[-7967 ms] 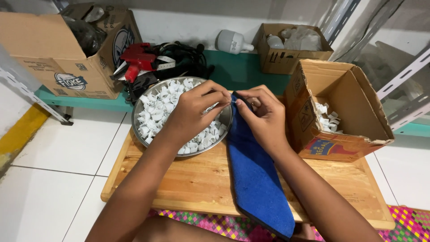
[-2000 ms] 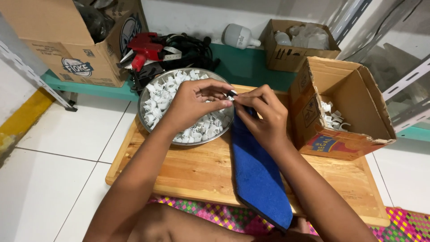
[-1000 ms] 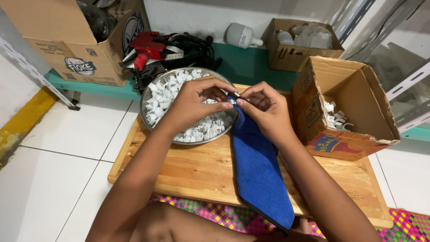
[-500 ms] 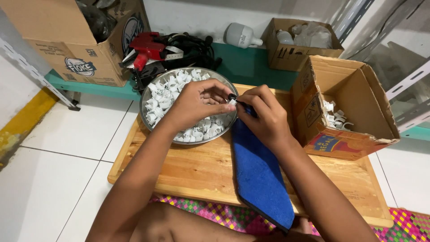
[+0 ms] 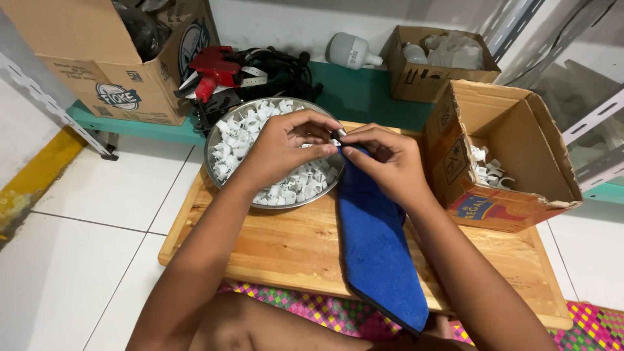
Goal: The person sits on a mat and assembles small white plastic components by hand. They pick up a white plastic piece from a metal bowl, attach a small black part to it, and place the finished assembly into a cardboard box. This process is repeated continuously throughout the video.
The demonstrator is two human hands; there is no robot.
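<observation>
**Clutter Around the Work Board**

A large cardboard box (image 5: 114,62) is sitting at the far left on a teal ledge (image 5: 364,97). Beside it, a red tool (image 5: 218,68) is lying against a tangle of black cables (image 5: 279,68). A white bulb (image 5: 348,51) is resting on its side further along, next to a small open carton (image 5: 435,62) holding pale items. White floor tiles (image 5: 84,253) are stretching out to the left, and a bright patterned mat (image 5: 305,305) is peeking out below.

small part (image 5: 337,134) hidden between fingertips, far box (image 5: 104,62) cut off
</observation>
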